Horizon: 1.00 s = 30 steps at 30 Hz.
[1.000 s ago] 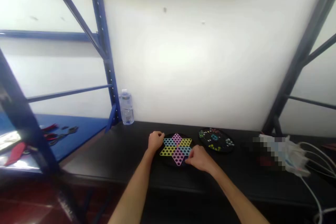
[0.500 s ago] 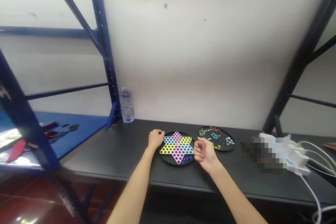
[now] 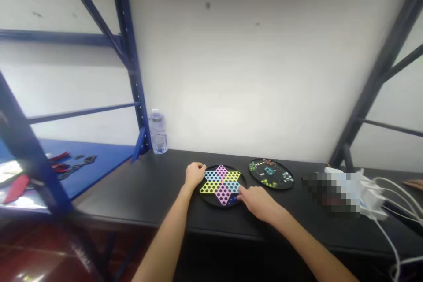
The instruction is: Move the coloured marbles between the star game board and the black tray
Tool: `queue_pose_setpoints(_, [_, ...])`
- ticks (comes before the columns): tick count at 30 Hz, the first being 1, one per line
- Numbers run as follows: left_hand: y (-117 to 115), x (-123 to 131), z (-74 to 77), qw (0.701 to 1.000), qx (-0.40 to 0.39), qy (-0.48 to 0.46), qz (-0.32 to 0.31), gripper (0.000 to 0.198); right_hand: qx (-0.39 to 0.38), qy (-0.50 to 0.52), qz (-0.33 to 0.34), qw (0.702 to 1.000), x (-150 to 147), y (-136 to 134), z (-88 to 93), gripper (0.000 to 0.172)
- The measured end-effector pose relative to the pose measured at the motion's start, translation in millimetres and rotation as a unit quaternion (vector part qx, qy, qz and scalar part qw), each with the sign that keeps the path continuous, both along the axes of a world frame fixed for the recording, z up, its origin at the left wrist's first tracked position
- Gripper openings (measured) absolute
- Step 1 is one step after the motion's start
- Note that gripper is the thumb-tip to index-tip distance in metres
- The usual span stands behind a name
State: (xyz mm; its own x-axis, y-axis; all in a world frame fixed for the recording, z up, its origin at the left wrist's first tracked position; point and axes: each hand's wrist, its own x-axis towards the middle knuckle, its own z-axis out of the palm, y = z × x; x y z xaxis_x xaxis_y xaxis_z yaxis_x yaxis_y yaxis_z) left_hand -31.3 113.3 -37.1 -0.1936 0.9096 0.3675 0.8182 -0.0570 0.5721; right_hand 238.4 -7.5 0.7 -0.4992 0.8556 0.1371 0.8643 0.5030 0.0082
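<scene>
A round black Chinese checkers board (image 3: 218, 205) lies on the dark table, its star of pink, yellow and light blue points dotted with holes. Several blue marbles (image 3: 232, 200) sit in its rim section at the lower right. My left hand (image 3: 195, 173) is closed at the upper left rim, thumb and fingers pinching the board's edge. My right hand (image 3: 257, 202) reaches over the right rim, fingers curled together by the light blue point and the blue marbles. Its fingertips hide whatever is between them.
A second round black board (image 3: 276, 174) with coloured pieces lies behind and to the right. A water bottle (image 3: 158, 133) stands by the blue rack post. White cables and a power strip (image 3: 373, 202) are at the right. Dark tools (image 3: 77, 168) lie on the blue shelf.
My right hand has moved left and down, from beside the board to over its right edge. A small blue thing showed in its fingers earlier. My left hand stays at the rim.
</scene>
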Motion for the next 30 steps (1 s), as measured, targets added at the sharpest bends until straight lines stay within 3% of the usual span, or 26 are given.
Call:
queue_pose_setpoints(7, [4, -2, -1.4, 1.0, 0.004, 0.012, -0.009, 0.033, 0.004, -0.017, -0.009, 1.0, -18, -7, 3.6, 0.025])
queue_pose_setpoints(10, [4, -1, -1.0, 1.0, 0.003, 0.011, -0.005, 0.033, -0.004, 0.104, -0.035, 0.994, -13, -3, 1.2, 0.023])
queue_pose_setpoints(12, [4, -1, -0.7, 1.0, 0.005, 0.012, -0.006, 0.033, -0.051, 0.274, -0.041, 0.96, -10, 4, -1.8, 0.023])
queue_pose_setpoints(14, [3, -1, -0.3, 1.0, 0.007, 0.008, -0.008, 0.033, -0.15, 0.478, -0.05, 0.864, -9, 11, -6.8, 0.026])
queue_pose_setpoints(16, [2, 0, 0.2, 1.0, 0.002, 0.004, -0.009, 0.032, -0.265, 0.644, -0.058, 0.715, -11, 18, -13.0, 0.027])
queue_pose_setpoints(18, [2, -1, 0.5, 1.0, -0.002, 0.0, -0.005, 0.031, -0.35, 0.744, -0.059, 0.566, -14, 24, -18.5, 0.025])
queue_pose_setpoints(19, [2, -1, 0.5, 1.0, -0.002, 0.0, -0.003, 0.031, -0.379, 0.771, -0.056, 0.509, -14, 27, -20.5, 0.023])
queue_pose_setpoints(20, [2, -1, 0.3, 1.0, -0.001, 0.0, -0.003, 0.031, -0.397, 0.79, -0.055, 0.464, -15, 29, -22.0, 0.021])
queue_pose_setpoints(22, [3, -1, -0.3, 1.0, 0.004, 0.001, -0.007, 0.032, -0.413, 0.81, -0.059, 0.412, -14, 33, -23.5, 0.02])
queue_pose_setpoints(24, [4, -1, -1.1, 1.0, 0.011, 0.002, -0.011, 0.032, -0.406, 0.822, -0.063, 0.396, -14, 36, -24.2, 0.024])
queue_pose_setpoints(26, [4, -2, -1.7, 1.0, 0.014, 0.003, -0.014, 0.033, -0.372, 0.831, -0.076, 0.407, -14, 39, -25.5, 0.03])
queue_pose_setpoints(28, [4, -2, -2.0, 1.0, 0.017, 0.004, -0.017, 0.033, -0.32, 0.828, -0.095, 0.45, -14, 41, -27.0, 0.039])
queue_pose_setpoints(30, [4, -2, -1.8, 1.0, 0.016, 0.004, -0.018, 0.032, -0.273, 0.797, -0.107, 0.528, -14, 40, -27.6, 0.046])
